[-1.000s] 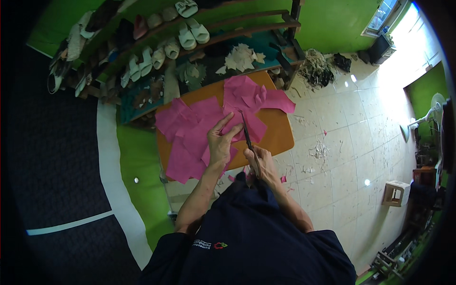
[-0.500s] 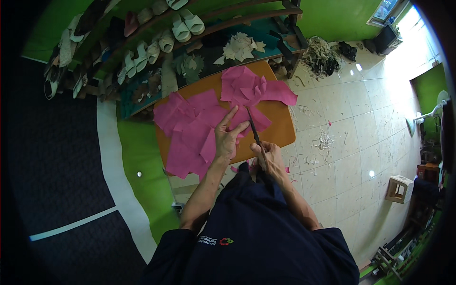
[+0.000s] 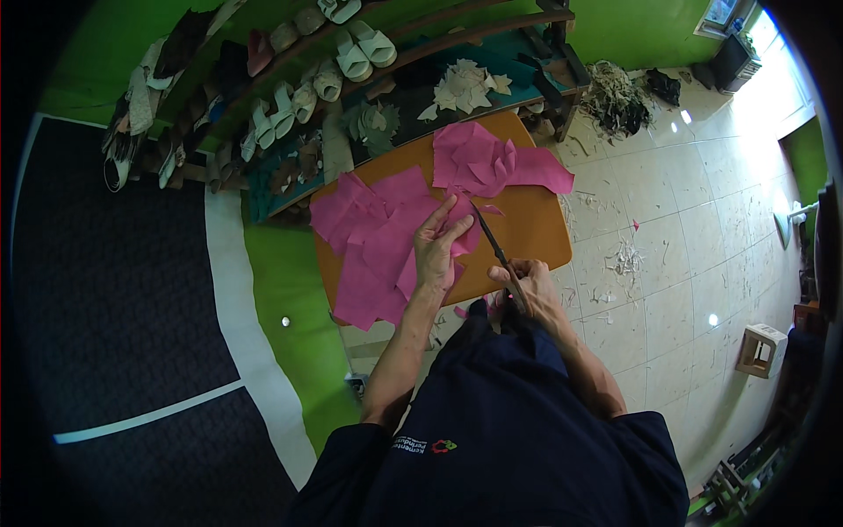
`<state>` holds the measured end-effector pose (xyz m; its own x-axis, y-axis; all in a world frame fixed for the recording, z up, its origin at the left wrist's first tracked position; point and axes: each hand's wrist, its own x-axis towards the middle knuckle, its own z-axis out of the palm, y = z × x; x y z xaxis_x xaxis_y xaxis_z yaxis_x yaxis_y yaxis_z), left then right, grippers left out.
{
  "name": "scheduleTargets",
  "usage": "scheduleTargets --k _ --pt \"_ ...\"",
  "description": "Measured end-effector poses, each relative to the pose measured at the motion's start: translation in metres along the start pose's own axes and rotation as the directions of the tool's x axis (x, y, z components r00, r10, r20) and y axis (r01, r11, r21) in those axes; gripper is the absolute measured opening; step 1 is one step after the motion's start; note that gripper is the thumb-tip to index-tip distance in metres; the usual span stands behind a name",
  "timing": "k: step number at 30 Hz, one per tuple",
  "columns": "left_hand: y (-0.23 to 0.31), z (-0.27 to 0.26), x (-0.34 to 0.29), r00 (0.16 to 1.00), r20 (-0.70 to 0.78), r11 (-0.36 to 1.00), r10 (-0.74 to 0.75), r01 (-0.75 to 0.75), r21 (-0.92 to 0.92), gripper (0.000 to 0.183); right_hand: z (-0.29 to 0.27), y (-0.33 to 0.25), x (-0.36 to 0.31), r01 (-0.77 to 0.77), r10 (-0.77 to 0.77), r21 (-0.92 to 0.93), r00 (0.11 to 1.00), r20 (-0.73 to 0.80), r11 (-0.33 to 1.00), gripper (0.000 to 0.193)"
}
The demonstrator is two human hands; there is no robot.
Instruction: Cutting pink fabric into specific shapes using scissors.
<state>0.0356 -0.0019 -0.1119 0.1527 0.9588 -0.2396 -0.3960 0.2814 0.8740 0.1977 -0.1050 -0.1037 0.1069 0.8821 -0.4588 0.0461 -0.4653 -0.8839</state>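
Observation:
My left hand pinches a pink sheet piece between thumb and fingers above the table. My right hand grips a pair of dark scissors, whose blades point away from me and lie along the right edge of that piece. Just right of the blade tips is a small pink offcut. Left of my left hand spreads a loose heap of pink pieces. Beyond the blades lies a second pink pile, one piece of it reaching past the table's right edge.
The orange-brown table carries the pink pieces. Behind it stands a rack with several sandals and a heap of pale cut pieces. Scraps litter the tiled floor at right, where a wooden stool also stands.
The whole view has shifted, so things appear farther right. The pink flap that reached right of the scissors has been cut away, leaving a smaller held piece and an offcut beside the blades.

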Motion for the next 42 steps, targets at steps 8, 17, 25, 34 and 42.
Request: scheduleTargets --k 8,17,25,34,42 --pt "-0.002 0.008 -0.009 0.995 0.054 0.995 -0.084 0.081 0.050 0.060 -0.002 -0.013 0.003 0.027 -0.029 -0.112 1.000 -0.012 0.993 0.064" --pt "-0.004 0.001 -0.007 0.993 0.068 0.994 -0.093 0.089 0.066 0.063 -0.012 -0.008 0.004 -0.011 0.015 -0.118 0.999 0.033 0.993 0.066" --pt "-0.011 -0.001 -0.010 0.982 0.122 0.988 -0.143 0.134 0.077 0.063 -0.011 0.008 0.018 0.036 -0.036 -0.178 0.999 0.005 0.983 0.073" --pt "-0.063 -0.054 0.028 0.973 0.025 0.954 -0.229 0.219 0.204 0.062 -0.009 0.040 0.072 -0.005 0.035 -0.304 0.995 0.095 0.953 0.085" --pt "-0.069 -0.111 0.046 0.957 -0.290 0.975 -0.005 0.070 0.211 0.049 -0.001 0.092 0.118 -0.051 0.076 -0.462 0.997 0.035 0.886 0.091"
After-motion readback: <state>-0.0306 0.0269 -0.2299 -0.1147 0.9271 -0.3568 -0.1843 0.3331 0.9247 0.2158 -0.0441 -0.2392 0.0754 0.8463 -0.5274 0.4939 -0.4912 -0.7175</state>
